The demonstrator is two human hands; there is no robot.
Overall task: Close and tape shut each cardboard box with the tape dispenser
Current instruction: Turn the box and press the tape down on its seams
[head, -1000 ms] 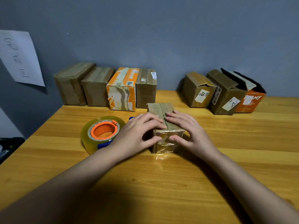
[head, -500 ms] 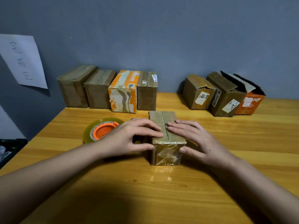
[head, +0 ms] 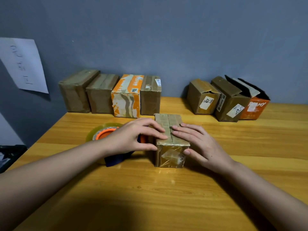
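A small brown cardboard box (head: 170, 154) stands in the middle of the table, its two top flaps folded down and meeting along a centre seam. My left hand (head: 133, 135) lies flat on the left flap, thumb against the box's near left edge. My right hand (head: 198, 142) presses the right flap with straight fingers, thumb on the front right corner. Clear tape shines on the front face. The tape dispenser (head: 101, 132), a clear roll on an orange core with a blue handle, lies just left of the box, partly hidden behind my left hand.
Against the grey wall at the back left stand several closed boxes (head: 101, 94), one of them orange and white (head: 126, 97). At the back right are three boxes (head: 230, 104) with loose or raised flaps. The wooden table (head: 150, 197) stretches toward me. A paper sheet (head: 25, 65) hangs on the left wall.
The small box has been turned from a slight angle to face me squarely. Both hands have stayed on its top flaps. The dispenser has not moved.
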